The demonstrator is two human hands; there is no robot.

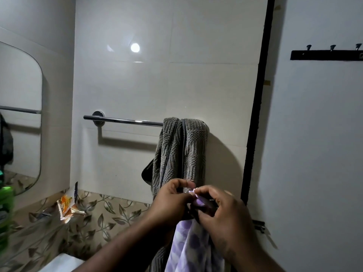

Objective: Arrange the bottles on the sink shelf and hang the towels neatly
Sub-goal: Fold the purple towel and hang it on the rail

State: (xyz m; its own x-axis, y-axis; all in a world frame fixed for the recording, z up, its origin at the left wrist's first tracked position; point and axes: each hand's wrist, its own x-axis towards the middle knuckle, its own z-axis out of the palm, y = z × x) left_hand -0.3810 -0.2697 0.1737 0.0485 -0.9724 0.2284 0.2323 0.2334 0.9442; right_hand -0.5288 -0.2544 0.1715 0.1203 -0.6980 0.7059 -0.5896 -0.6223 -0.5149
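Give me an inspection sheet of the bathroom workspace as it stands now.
Surface: leaf-patterned counter ledge below white wall tiles.
Job's things: grey ribbed towel bunched at right end of chrome towel bar; purple-and-white checked cloth hanging from both hands.
Clutter: orange sachets on the ledge; blurred green item at left edge.
Grip: left hand and right hand pinch the cloth's top edge.
Cables: nothing seen.
Surroundings: rounded mirror, black hook rack on right.
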